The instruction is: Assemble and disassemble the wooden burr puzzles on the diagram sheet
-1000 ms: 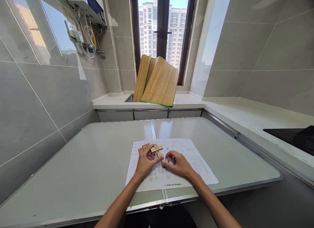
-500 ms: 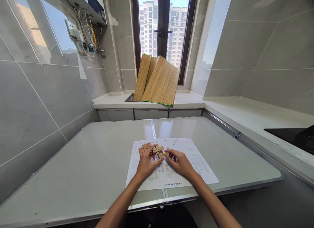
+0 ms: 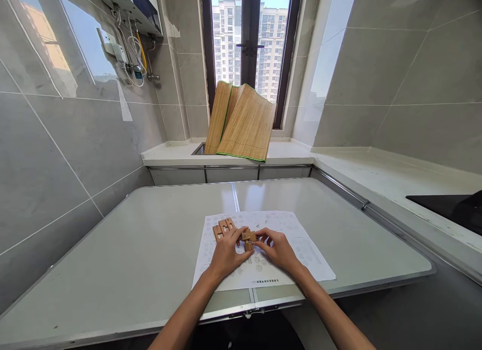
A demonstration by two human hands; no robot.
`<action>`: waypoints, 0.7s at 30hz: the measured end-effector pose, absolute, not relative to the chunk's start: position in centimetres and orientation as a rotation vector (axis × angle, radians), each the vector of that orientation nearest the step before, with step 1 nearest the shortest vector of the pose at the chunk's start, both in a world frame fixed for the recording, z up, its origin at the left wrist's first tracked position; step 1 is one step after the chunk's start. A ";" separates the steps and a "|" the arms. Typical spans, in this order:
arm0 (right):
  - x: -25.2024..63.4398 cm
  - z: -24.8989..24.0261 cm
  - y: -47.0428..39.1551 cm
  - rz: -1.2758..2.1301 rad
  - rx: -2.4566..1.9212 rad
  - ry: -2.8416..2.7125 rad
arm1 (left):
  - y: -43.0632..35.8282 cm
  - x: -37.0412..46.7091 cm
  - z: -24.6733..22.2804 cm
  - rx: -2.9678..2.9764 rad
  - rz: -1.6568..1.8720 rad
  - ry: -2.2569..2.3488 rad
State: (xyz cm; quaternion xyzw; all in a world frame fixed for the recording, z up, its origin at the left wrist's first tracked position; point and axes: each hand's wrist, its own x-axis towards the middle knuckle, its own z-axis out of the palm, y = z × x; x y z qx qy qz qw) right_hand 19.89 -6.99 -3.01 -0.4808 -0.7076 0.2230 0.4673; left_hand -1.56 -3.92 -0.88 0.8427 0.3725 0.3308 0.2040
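Several notched wooden puzzle pieces point(image 3: 248, 235) are clustered between my hands, over a printed sheet. My left hand point(image 3: 228, 252) grips this cluster from the left, thumb at the near side and index finger at the far side. From the right, my right hand point(image 3: 275, 247) pinches the cluster's right end between thumb and fingertips. How the pieces interlock is too small to make out. Just beyond my left hand, more notched wooden pieces point(image 3: 223, 227) lie side by side on the sheet, partly covered by my fingers.
The printed paper sheet point(image 3: 301, 257) with small diagrams lies on a pale folding table point(image 3: 150, 249) with a centre seam. Behind it, a bamboo mat point(image 3: 246, 121) leans against the window on a white counter point(image 3: 173, 151). A black cooktop point(image 3: 437, 202) sits at the right.
My left hand has shifted slightly right with the cluster, uncovering more of the pieces lying behind. The piece in my right hand now meets the cluster, which has turned.
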 end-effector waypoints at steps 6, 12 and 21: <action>19.9 -2.9 -7.1 0.658 -1.146 -1.734 | -4.0 -1.7 -0.9 2.354 0.930 1.012; 19.8 -2.3 -7.3 0.773 -1.129 -1.617 | -4.1 -1.4 -0.5 2.203 0.909 0.954; 19.9 -2.5 -6.9 0.911 -1.077 -1.641 | -4.1 -1.2 0.0 1.943 0.900 0.865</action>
